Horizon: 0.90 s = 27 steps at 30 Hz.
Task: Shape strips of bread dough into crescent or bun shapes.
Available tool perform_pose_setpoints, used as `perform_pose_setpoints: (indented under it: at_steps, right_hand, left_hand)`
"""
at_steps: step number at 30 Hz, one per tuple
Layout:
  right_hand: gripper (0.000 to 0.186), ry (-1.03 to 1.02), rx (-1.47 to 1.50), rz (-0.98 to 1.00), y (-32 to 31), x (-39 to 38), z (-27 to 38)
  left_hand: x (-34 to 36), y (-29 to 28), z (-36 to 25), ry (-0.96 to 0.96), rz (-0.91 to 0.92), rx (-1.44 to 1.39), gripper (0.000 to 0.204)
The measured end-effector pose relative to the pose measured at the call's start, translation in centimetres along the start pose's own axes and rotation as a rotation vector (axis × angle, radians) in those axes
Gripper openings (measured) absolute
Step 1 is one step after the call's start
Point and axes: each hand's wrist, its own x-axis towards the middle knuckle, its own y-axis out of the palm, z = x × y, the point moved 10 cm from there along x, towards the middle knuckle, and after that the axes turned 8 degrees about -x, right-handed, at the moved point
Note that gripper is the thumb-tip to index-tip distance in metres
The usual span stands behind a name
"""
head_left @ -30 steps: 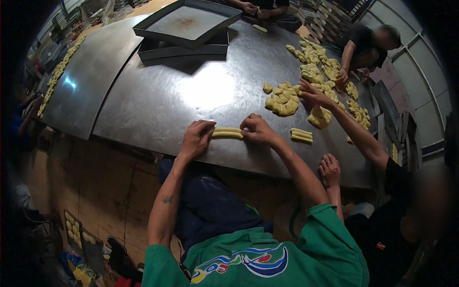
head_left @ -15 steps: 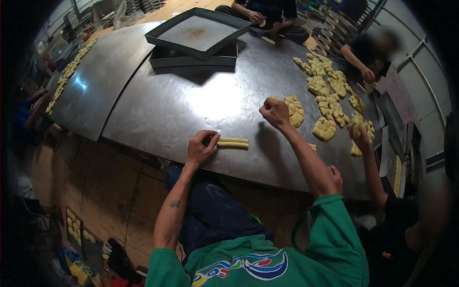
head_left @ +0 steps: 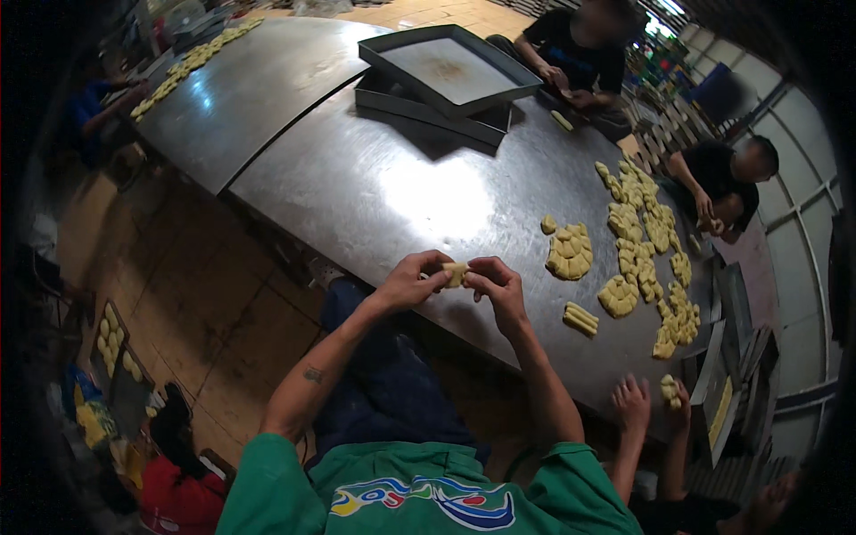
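Note:
Over the near edge of the metal table [head_left: 312,169], my two hands meet at a short piece of pale yellow dough [head_left: 455,274]. My left hand [head_left: 410,281] pinches one end between thumb and fingers. The other end is in the closed fingers of my right hand [head_left: 501,290]. Fingers partly cover the dough, so its full shape is hidden. To the right of my hands lie a cut dough cluster [head_left: 569,252], a small dough lump [head_left: 548,224] and a few dough strips side by side [head_left: 580,318].
Two square metal trays [head_left: 499,96] are stacked askew at the far side. More dough pieces [head_left: 637,227] spread along the right. At the lower right a co-worker's hand [head_left: 676,392] holds dough, beside an open hand [head_left: 632,403]. Two people [head_left: 575,58] [head_left: 713,187] sit beyond the table.
My right hand has come back from the dough cluster to my left hand. The dough strips have been lifted from the table into both hands. The view has turned, shifting the scene.

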Motion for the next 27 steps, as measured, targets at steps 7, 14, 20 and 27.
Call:
perform_pose_setpoints:
  at_steps: [7, 14, 20, 27]
  right_hand:
    - [0.024, 0.06, 0.444, 0.004, 1.2, -1.2, -0.4]
    - [0.026, 0.098, 0.272, 0.047, 1.5, -2.6, -0.5]
    - [0.018, 0.018, 0.158, -0.016, 0.9, -2.8, -1.4]
    - [0.019, -0.02, 0.034, 0.004, 0.2, -3.4, -1.2]
  left_hand:
    - [-1.5, 1.3, -0.4, -0.109, 0.0, -0.162, 0.034]
    - [-2.0, 1.6, -1.0, 0.03, -0.006, -0.133, 0.029]
    - [-2.0, 3.0, -1.8, 0.134, 0.008, 0.199, 0.029]
    - [-1.8, 3.3, 1.9, -0.267, 0.152, -0.026, 0.029]
